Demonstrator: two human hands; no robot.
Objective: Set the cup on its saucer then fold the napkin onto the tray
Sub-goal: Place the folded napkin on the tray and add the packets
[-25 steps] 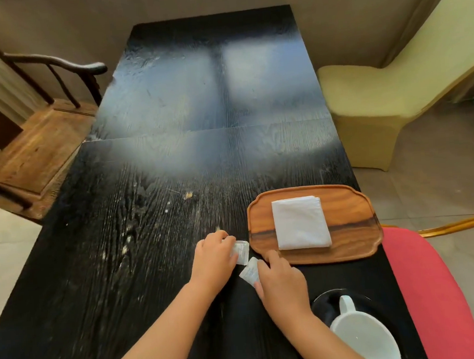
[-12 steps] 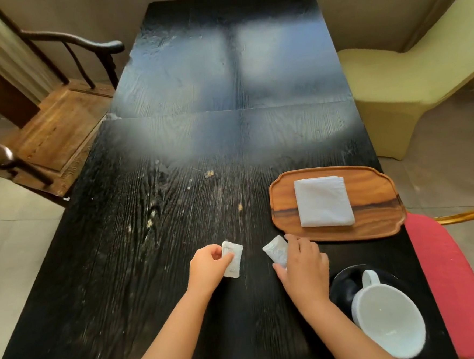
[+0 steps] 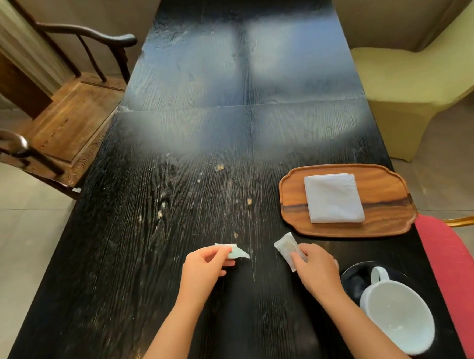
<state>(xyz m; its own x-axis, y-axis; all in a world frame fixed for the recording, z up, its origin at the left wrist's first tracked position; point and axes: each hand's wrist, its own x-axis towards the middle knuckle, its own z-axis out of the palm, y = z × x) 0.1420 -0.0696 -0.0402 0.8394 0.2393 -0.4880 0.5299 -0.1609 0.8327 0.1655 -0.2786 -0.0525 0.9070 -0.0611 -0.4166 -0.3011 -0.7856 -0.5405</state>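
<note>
Both hands pinch packet pieces: left hand (image 3: 205, 268), right hand (image 3: 316, 269); napkin (image 3: 333, 198) well beyond fingers.

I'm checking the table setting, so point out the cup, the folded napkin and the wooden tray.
cup (image 3: 398, 316): head view, inside of the white bowl.
folded napkin (image 3: 333, 198): head view, middle of its top face.
wooden tray (image 3: 382, 194): head view, bare wood right of the napkin.

You found no readable text, labels or numbers; the small packet (image 3: 287, 250) in your right hand (image 3: 316, 272) was too blurred.
</note>
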